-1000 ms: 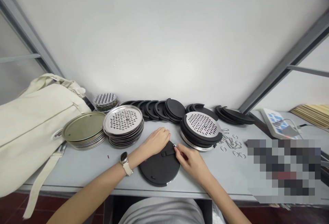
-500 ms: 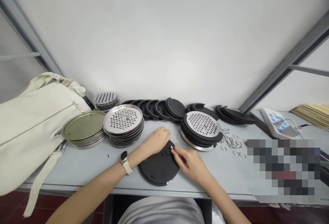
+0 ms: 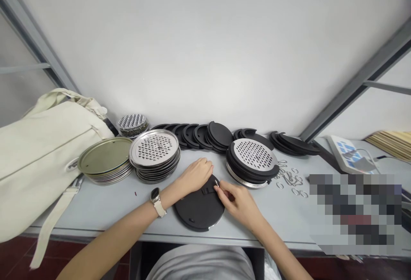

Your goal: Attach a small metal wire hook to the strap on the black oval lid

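Observation:
A black round disc [image 3: 199, 210] lies flat near the table's front edge, with a short black strap [image 3: 209, 190] on its upper part and a small hole low down. My left hand [image 3: 198, 173], fingers curled, grips the disc at its far left edge; its fingertips are hidden. Between the thumb and fingers of my right hand [image 3: 236, 201] is a small shiny metal piece [image 3: 217, 183], beside the strap. Its exact shape is too small to make out. Close by on the right stands a stack of black discs topped by a perforated metal grater plate [image 3: 254, 154].
Grater plates [image 3: 154, 148] and olive-green lids [image 3: 105, 156] are stacked to the left, beside a cream bag [image 3: 48, 151]. Black discs [image 3: 220, 134] lean along the wall. Metal rings [image 3: 295, 192] and clips lie at right, near a white power strip [image 3: 348, 153].
My right hand has shifted very slightly, and the metal piece is tilted a little differently by the strap. My left hand and the disc stay in place.

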`<state>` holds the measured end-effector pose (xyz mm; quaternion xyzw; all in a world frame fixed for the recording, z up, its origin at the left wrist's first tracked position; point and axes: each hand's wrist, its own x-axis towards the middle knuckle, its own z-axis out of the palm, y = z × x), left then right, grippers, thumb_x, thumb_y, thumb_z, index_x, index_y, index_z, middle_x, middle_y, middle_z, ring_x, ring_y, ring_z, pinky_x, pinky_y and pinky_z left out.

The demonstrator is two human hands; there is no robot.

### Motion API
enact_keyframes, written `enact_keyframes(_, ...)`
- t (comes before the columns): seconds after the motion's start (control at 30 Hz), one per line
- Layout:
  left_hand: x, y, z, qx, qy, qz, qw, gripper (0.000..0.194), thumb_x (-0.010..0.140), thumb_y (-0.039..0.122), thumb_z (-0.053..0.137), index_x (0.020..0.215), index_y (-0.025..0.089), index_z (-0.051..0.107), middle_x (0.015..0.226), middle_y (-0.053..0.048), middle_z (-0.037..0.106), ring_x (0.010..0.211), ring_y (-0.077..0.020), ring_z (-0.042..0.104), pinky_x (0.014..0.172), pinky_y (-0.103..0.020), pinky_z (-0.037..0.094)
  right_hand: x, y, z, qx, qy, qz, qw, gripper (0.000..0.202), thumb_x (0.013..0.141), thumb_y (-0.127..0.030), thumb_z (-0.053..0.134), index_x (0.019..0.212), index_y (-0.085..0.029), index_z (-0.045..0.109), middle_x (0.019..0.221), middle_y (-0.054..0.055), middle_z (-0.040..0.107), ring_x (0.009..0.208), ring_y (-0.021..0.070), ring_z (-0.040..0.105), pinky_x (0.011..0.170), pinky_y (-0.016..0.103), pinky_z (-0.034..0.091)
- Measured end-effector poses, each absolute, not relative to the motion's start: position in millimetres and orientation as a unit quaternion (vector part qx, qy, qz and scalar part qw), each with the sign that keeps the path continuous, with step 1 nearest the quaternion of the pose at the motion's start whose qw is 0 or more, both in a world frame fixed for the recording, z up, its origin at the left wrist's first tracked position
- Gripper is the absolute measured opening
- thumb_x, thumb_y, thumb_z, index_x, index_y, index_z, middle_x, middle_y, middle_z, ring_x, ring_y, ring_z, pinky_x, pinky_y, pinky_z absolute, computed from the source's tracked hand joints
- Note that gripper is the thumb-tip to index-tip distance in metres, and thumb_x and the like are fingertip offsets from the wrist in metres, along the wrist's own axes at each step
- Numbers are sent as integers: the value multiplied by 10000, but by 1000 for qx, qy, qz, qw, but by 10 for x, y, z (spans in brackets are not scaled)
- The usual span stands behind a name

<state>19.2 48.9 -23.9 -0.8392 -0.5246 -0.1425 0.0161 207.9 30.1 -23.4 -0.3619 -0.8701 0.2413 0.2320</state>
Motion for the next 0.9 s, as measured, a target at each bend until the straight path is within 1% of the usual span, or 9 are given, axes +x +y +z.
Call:
enact_keyframes(0.1,191,489,-245,-842,-520,-141,21,276,971,188,261,850,150,507,845,-79,549,814,-203,531,752,-338,460,2082,295,-228,-366,-867,249,229,339,948,-346,380,651,-203,302,552,-57,337,503,91,297,513,227,233)
enact_keyframes(0.3,187,476,-231,-854,-503,-123,56,256,953,145,294,832,142,520,830,-72,545,798,-199,521,734,-328,459,2077,274,-214,-370,-869,229,236,330,939,-338,400,654,-204,302,550,-56,359,499,93,325,518,229,238)
enact_keyframes(0.47,183,473,-231,-857,-497,-118,68,243,946,139,313,834,141,529,837,-71,549,812,-200,522,741,-325,457,2071,264,-216,-366,-864,240,249,252,936,-296,408,711,-216,325,573,-58,374,499,102,348,513,232,261)
enact_keyframes(0.57,179,480,-244,-855,-501,-121,65,245,948,145,310,844,141,532,841,-68,550,817,-195,523,752,-322,456,2080,263,-229,-356,-856,249,279,204,933,-262,420,745,-218,355,588,-59,363,509,106,357,522,232,287)
enact_keyframes(0.63,177,483,-248,-856,-500,-115,68,245,948,144,312,843,141,532,842,-66,552,817,-194,522,752,-321,455,2092,263,-231,-340,-848,247,324,159,929,-234,436,777,-215,391,619,-50,373,543,111,384,556,234,324)
enact_keyframes(0.73,176,478,-239,-860,-493,-114,71,248,948,139,308,844,140,532,841,-67,553,819,-197,518,752,-323,454,2109,265,-213,-310,-836,226,393,63,917,-186,460,857,-204,455,711,-17,431,656,130,455,645,248,376)
enact_keyframes(0.8,176,469,-225,-859,-493,-119,70,250,950,138,302,855,139,534,843,-69,555,821,-198,516,756,-324,452,2115,270,-195,-298,-833,218,411,50,912,-164,467,877,-200,473,775,9,466,740,147,486,699,264,391)
enact_keyframes(0.9,176,456,-212,-860,-492,-117,68,244,951,140,306,863,138,534,852,-71,557,834,-199,516,766,-325,449,2112,280,-185,-296,-835,224,407,50,909,-151,469,891,-197,477,859,38,506,835,167,509,762,285,402)
